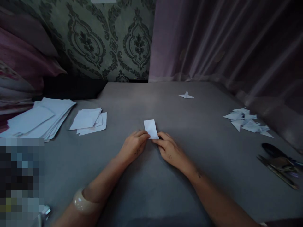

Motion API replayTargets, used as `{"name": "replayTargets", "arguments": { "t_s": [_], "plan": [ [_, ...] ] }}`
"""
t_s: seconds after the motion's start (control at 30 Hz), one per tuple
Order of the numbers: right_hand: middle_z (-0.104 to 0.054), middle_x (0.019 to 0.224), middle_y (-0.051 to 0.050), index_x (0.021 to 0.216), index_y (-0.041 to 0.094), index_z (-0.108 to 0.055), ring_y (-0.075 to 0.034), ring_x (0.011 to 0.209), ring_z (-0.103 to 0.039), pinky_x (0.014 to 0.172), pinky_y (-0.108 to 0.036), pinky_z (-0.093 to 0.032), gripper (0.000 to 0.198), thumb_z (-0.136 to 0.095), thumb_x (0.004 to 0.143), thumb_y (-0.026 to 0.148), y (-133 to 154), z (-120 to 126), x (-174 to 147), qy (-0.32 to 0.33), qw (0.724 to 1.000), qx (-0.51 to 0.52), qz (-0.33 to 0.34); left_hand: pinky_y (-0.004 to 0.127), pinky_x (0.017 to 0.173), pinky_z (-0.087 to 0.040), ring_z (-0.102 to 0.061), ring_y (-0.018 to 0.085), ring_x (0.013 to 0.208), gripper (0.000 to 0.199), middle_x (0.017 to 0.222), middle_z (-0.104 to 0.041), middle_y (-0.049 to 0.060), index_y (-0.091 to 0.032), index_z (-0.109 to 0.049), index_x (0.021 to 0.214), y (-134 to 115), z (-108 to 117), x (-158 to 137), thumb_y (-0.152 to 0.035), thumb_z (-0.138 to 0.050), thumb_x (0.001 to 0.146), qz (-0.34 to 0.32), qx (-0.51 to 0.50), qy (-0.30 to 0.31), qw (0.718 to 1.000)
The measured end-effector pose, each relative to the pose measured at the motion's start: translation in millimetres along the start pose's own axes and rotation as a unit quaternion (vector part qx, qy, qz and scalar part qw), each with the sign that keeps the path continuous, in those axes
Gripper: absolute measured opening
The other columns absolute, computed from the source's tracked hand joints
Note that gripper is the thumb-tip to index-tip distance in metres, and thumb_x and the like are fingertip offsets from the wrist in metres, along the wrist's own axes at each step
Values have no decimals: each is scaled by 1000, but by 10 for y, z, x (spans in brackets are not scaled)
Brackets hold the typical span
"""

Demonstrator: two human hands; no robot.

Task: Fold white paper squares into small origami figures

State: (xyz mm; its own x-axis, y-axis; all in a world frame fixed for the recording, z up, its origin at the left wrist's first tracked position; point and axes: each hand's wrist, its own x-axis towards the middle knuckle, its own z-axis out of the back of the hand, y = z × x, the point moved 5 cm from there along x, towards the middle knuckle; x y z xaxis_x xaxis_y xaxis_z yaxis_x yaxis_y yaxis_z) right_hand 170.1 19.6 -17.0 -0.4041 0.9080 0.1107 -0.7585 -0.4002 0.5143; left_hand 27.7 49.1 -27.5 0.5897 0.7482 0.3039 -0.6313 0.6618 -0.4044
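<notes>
A small folded piece of white paper (151, 128) lies at the middle of the grey table, its near edge between my two hands. My left hand (135, 143) pinches the paper's near left corner with closed fingers. At the near right corner, my right hand (170, 149) has its thumb and forefinger closed on the paper. The fingertips partly cover the near edge. A pale bangle (84, 203) circles my left forearm.
Left stand a large stack of white sheets (33, 118) and a smaller pile of cut paper (88, 120). One folded paper crane (186, 95) sits far back. Several folded paper pieces (247, 121) lie right, beyond pointed tools (278, 167). A purple curtain (201, 37) hangs behind.
</notes>
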Motion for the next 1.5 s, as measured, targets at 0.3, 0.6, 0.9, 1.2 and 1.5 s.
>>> {"name": "replayTargets", "arguments": {
  "t_s": [0.3, 0.6, 0.9, 1.2, 1.5],
  "plan": [
    [-62, 97, -2, 96, 23, -71, -13, 85, -58, 80, -27, -45, 38, -44, 79, 3, -227, 180, -35, 16, 996, 74, -40, 34, 82, -47, -51, 21, 93, 34, 104, -59, 8, -20, -59, 118, -134, 18, -6, -13, -41, 90, -57, 110, 83, 989],
    [-57, 97, -5, 124, 27, -55, -18, 90, -52, 76, -30, -42, 46, -44, 84, 9, -4, 122, -99, 14, 996, -82, -11, 34, 82, -47, -51, 21, 93, 36, 101, -57, 8, -21, -57, 121, -137, 10, -23, -12, -43, 88, -44, 106, 103, 988],
    [-54, 98, -10, 133, 28, -48, -23, 87, -49, 73, -36, -41, 41, -41, 93, 35, 209, -8, -20, 17, 982, -186, -14, 32, 84, -50, -55, 19, 94, 30, 96, -61, 8, -15, -65, 99, -85, 137, -20, -4, -42, 83, 2, 32, 100, 995],
    [-55, 98, -7, 125, 30, -55, -21, 88, -52, 71, -33, -42, 34, -45, 92, 32, 128, 101, -110, 32, 988, -147, -44, 32, 84, -52, -56, 20, 102, 27, 106, -64, 7, -16, -63, 100, -52, 115, -29, -7, -41, 85, -1, 59, 100, 993],
    [-61, 80, -2, 80, 22, -66, -14, 71, -58, 63, -27, -40, 21, -49, 89, 30, -170, 160, -53, -69, 988, -28, -137, 31, 79, -50, -56, 20, 94, 29, 98, -62, 7, -21, -64, 107, -95, 129, -11, -13, -43, 88, -24, 62, 74, 995]
  ]
}}
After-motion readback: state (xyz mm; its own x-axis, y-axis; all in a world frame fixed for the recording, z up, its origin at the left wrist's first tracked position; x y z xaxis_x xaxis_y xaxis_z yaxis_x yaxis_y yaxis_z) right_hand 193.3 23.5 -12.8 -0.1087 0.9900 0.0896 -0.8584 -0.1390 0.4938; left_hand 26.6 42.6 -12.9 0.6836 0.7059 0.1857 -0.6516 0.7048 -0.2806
